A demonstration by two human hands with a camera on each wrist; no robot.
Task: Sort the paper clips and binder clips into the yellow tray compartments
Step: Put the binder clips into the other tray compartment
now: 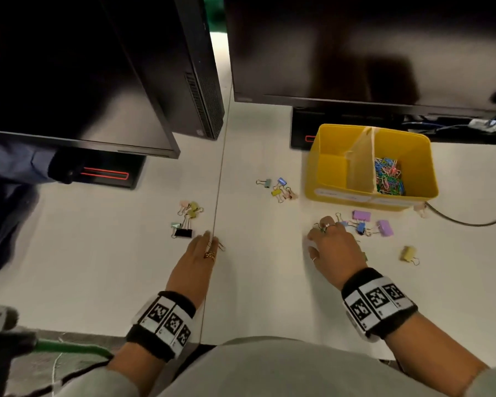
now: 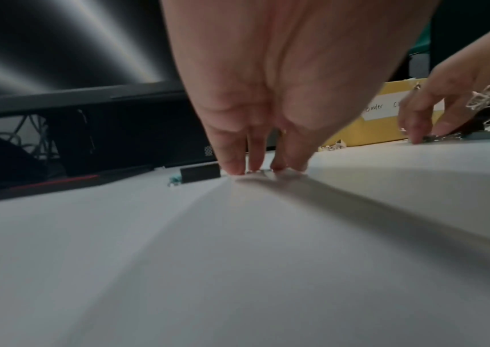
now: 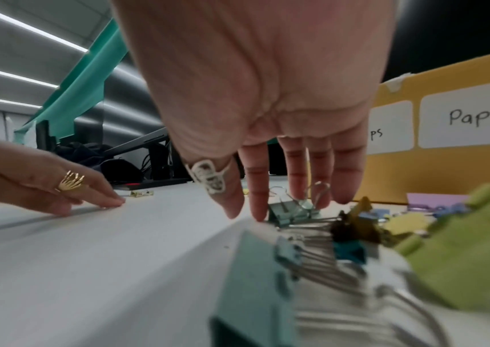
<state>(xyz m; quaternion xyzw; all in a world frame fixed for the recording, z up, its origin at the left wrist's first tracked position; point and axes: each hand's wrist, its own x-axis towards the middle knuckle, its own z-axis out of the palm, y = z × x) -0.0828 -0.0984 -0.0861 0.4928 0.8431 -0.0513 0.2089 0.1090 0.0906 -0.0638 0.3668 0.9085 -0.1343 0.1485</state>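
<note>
Yellow tray [image 1: 315, 179] is standing on the white desk [image 1: 98, 253], its right compartment holding paper clips [image 1: 388, 176], its left one showing none. Binder clips are lying scattered in groups [image 1: 185, 217] [image 1: 278, 187] [image 1: 367, 222]. Left hand [image 1: 196, 260] is resting with straight fingers [image 2: 231, 162] touching the desk beside a black clip [image 2: 201, 172]. Right hand [image 1: 331, 247] is reaching with straight, spread fingers [image 3: 297, 178] onto a teal clip [image 3: 292, 210], gripping nothing.
</note>
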